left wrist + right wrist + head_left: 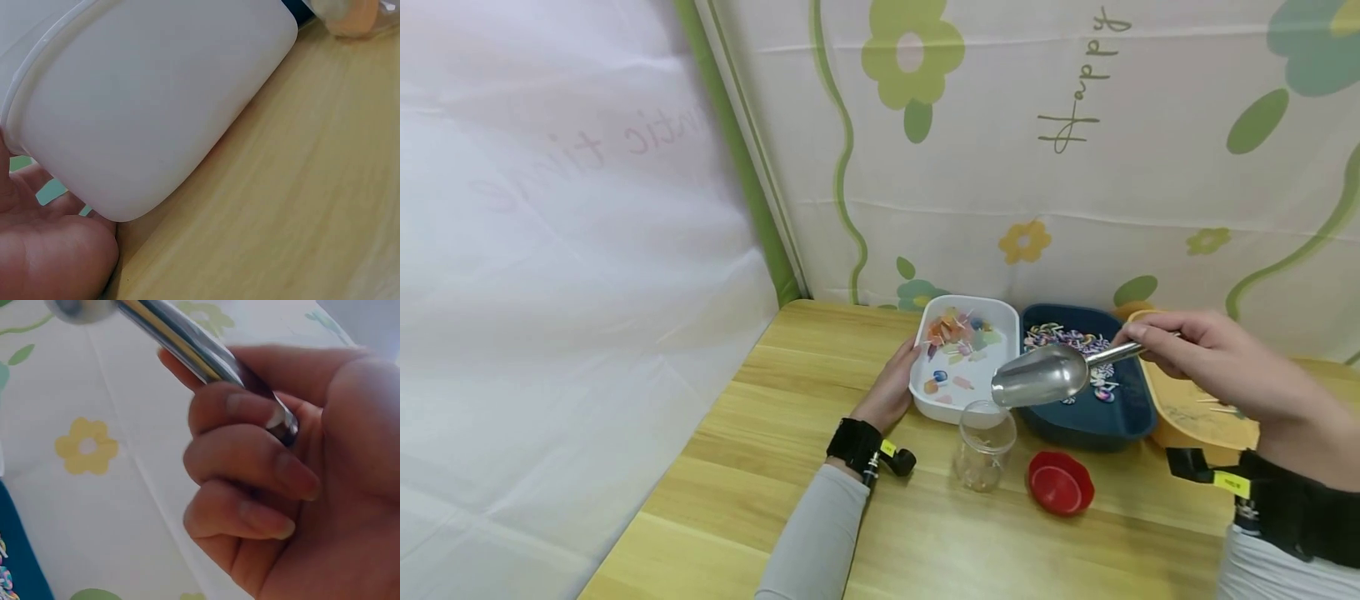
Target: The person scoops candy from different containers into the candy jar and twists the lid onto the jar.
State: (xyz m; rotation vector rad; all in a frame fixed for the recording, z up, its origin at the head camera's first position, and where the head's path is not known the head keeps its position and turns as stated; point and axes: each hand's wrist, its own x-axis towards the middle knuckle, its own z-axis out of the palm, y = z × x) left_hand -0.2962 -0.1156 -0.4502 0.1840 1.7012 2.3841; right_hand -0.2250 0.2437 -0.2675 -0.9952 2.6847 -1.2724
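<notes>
In the head view my right hand (1217, 354) grips the handle of a metal scoop (1041, 377), fingers curled round it in the right wrist view. The scoop's mouth points left, above a clear jar (985, 454) that stands upright. Whether the scoop holds anything is hidden. My left hand (889, 387) holds the left side of a white bin (966, 410), with its fingers at the corner in the left wrist view. Inside the bin lie small coloured popsicle-shaped pieces (955, 333), mostly toward the back. A blurred orange shape (356, 17) shows at the jar in the left wrist view.
A dark blue bin (1101, 429) with several small swirled pieces on sticks stands right of the white bin. Beyond it is a yellow bin (1195, 417), partly behind my right hand. A red scalloped dish (1060, 483) lies beside the jar. A printed curtain (970, 183) hangs behind the table.
</notes>
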